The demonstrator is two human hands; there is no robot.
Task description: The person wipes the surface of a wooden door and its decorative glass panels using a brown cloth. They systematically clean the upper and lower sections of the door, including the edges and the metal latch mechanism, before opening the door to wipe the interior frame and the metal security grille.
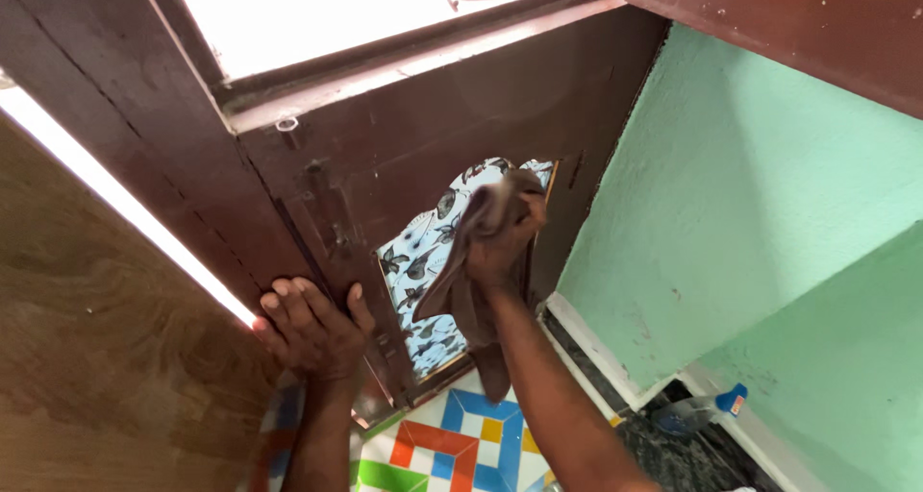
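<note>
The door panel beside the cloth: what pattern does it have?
Dark leaves and flowers on light blue door panel, head view, beside the cloth.

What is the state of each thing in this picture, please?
Right hand: gripping the cloth, pressed to the panel.
Cloth: bunched, hanging down.
Leaf-patterned panel: partly covered by the cloth.
Left hand: flat on the door edge.
Brown door: ajar; bright gap at its left.
Plastic bottle: lying on the floor, capped.
</note>
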